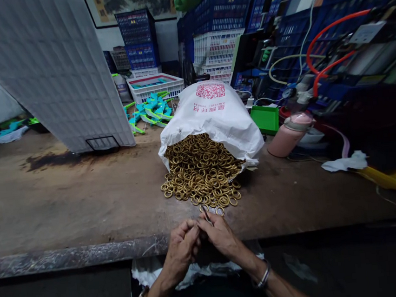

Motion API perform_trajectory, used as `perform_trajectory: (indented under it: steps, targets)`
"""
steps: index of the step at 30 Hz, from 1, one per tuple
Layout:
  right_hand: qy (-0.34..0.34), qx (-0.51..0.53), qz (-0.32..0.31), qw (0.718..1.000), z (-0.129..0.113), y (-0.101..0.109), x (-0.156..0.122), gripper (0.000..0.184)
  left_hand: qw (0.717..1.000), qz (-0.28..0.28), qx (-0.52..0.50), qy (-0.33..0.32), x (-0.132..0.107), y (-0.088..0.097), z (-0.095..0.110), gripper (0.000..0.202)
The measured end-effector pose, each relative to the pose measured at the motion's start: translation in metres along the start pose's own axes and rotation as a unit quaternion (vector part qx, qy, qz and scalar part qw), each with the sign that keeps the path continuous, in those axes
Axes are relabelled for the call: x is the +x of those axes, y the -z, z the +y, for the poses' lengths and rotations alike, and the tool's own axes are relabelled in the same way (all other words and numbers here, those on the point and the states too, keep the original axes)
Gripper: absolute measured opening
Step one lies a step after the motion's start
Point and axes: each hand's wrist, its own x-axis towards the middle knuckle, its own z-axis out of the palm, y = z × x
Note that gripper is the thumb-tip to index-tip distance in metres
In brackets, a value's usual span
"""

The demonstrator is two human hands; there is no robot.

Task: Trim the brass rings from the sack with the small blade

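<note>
Two hands meet near brass-coloured rings [208, 180] spilling from a white sack [215, 114] onto the table [102, 213], right hand [224, 237] pinching a slim dark tool [206, 213], left hand [183, 245] pinched closed, contents hidden, seemingly close handwork calling for steady alignment.

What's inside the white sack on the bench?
Gold-coloured rings crowd the open mouth of the white sack, and some have spilled onto the bench. Whatever lies deeper is covered by the sack's fabric and the front rings, so it can't be seen.
</note>
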Motion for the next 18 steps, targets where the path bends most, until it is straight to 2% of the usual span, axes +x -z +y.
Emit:
perform_trajectory:
  steps: [2, 5, 7, 9, 12, 15, 18]
  targets:
    - [-0.012, 0.017, -0.017, 1.0, -0.002, 0.001, 0.0, 0.025, 0.998, -0.025, -0.05, 0.026, -0.001, 0.001, -0.001, 0.031]
    - [-0.015, 0.02, -0.024, 0.999, -0.004, 0.004, 0.001, 0.028, 0.996, -0.02, -0.082, 0.035, 0.001, 0.002, -0.006, 0.032]
    - [-0.005, -0.015, -0.001, 1.0, -0.002, 0.007, 0.001, 0.031, 0.996, -0.005, -0.079, 0.042, 0.003, 0.003, -0.008, 0.032]
    - [0.02, -0.099, 0.024, 0.995, 0.002, 0.011, -0.001, 0.03, 0.997, 0.011, -0.07, 0.042, 0.004, 0.002, -0.008, 0.033]
    - [0.062, -0.259, 0.001, 0.964, 0.01, 0.014, -0.006, 0.017, 0.998, 0.03, -0.051, 0.034, 0.005, 0.0, -0.004, 0.033]
    - [0.069, -0.378, -0.036, 0.923, 0.014, 0.014, -0.011, 0.03, 0.998, 0.046, -0.035, 0.03, 0.006, -0.001, -0.002, 0.034]
    - [0.063, -0.422, -0.042, 0.903, 0.015, 0.014, -0.01, 0.03, 0.998, 0.058, -0.011, 0.021, 0.007, 0.0, -0.003, 0.036]
